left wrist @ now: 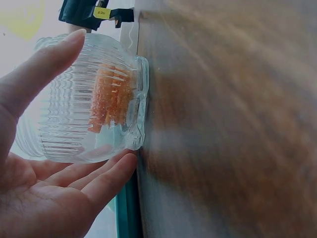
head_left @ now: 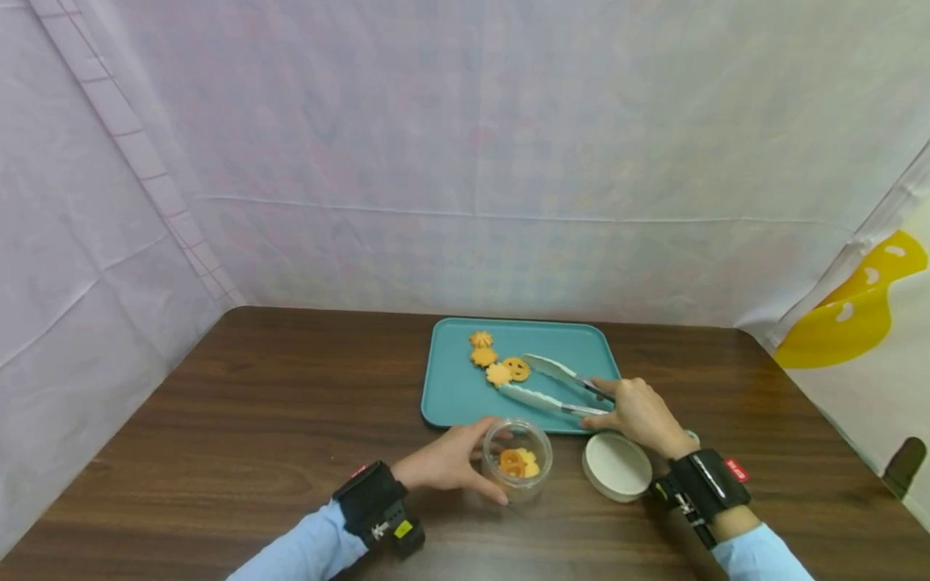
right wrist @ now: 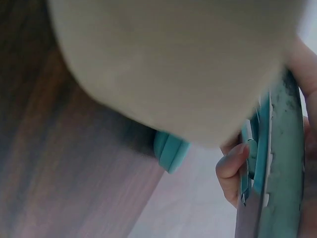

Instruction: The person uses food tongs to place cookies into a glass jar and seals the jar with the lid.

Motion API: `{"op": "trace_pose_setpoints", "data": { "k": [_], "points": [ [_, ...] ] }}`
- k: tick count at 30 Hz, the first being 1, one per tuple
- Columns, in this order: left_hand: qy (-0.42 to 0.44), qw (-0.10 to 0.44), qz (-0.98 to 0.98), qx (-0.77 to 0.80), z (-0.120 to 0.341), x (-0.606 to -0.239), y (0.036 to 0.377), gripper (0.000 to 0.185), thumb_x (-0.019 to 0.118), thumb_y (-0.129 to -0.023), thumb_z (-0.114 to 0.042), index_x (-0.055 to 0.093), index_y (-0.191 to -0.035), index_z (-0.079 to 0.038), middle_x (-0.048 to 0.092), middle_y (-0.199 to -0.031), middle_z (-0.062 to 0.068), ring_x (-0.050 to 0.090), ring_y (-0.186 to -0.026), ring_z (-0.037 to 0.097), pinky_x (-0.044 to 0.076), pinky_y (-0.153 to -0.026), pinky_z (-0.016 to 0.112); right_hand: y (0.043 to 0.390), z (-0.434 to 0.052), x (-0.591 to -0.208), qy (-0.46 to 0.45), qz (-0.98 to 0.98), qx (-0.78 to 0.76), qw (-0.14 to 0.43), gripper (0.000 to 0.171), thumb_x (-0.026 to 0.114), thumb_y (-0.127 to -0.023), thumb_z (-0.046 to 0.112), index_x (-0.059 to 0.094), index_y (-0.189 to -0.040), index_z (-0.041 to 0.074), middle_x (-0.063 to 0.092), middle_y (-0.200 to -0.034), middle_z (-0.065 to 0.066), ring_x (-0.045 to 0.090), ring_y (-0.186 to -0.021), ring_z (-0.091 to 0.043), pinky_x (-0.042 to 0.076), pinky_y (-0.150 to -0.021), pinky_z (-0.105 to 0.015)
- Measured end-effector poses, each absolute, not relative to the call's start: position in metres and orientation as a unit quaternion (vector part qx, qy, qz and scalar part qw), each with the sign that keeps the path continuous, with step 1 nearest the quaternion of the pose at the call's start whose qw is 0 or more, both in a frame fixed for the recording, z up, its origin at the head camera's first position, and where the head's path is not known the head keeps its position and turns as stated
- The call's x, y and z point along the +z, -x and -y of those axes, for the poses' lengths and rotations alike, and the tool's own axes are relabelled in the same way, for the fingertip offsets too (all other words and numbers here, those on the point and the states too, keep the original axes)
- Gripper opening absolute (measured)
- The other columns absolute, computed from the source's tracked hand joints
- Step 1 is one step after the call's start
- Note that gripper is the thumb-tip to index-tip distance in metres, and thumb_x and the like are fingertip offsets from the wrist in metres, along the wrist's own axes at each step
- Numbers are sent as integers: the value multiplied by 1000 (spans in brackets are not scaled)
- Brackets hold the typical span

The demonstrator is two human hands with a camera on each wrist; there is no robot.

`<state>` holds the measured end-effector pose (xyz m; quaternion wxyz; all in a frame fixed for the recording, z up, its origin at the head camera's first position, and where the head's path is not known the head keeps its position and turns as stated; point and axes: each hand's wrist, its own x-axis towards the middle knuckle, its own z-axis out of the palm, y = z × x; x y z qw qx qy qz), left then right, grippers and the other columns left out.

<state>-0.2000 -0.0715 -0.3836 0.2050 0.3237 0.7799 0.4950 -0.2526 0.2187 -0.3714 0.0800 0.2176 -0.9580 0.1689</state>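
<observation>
My left hand (head_left: 452, 460) is wrapped around the left side of a clear ribbed jar (head_left: 543, 476). In the left wrist view the thumb lies against one side of the jar (left wrist: 59, 114), fingers along the other. Several orange and yellow cookies (head_left: 513, 462) sit inside it. My right hand (head_left: 643, 415) grips metal tongs (head_left: 534, 398) above a teal tray (head_left: 449, 399), their arms spread apart. Near the tong tips lie a flower-shaped cookie (head_left: 498, 374) and a round cookie with holes (head_left: 517, 369). A pale lid blocks much of the right wrist view.
Two more cookies, one scalloped (head_left: 483, 357) and one ridged (head_left: 481, 339), lie toward the tray's back left. The round whitish lid (head_left: 617, 466) rests on the brown wooden table (head_left: 291, 403) between the jar and my right wrist. A pale curtain (head_left: 465, 161) hangs behind the table.
</observation>
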Motion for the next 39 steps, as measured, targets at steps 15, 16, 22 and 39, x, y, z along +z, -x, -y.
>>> {"op": "trace_pose_setpoints", "data": {
  "k": [15, 16, 22, 39],
  "points": [
    [-330, 204, -774, 501, 72, -383, 200, 78, 77, -67, -10, 34, -131, -7, 43, -130, 13, 42, -119, 27, 40, -94, 21, 246, -221, -369, -208, 957, 164, 115, 57, 76, -64, 34, 63, -109, 2, 56, -51, -10, 31, -42, -7, 28, -37, -21],
    [-329, 204, -774, 501, 72, -384, 200, 78, 78, -67, -10, 34, -132, -8, 43, -130, 13, 42, -119, 27, 40, -94, 21, 246, -222, -369, -210, 957, 162, 119, 56, 76, -64, 34, 64, -108, 2, 57, -53, -11, 32, -42, -7, 28, -37, -21],
    [-333, 200, -775, 499, 73, -385, 201, 77, 77, -67, -11, 34, -131, -7, 44, -130, 15, 43, -119, 28, 40, -94, 22, 244, -226, -370, -210, 957, 160, 118, 54, 76, -66, 33, 64, -108, 3, 30, -45, 8, 21, -43, -5, 19, -37, -18],
    [-322, 206, -778, 498, 73, -384, 199, 76, 77, -67, -8, 35, -130, -6, 45, -128, 17, 45, -117, 28, 41, -94, 22, 225, -242, -368, -205, 952, 190, 124, 54, 76, -65, 35, 65, -108, 4, 33, -47, 10, 18, -43, -2, 18, -38, -16]
  ]
}}
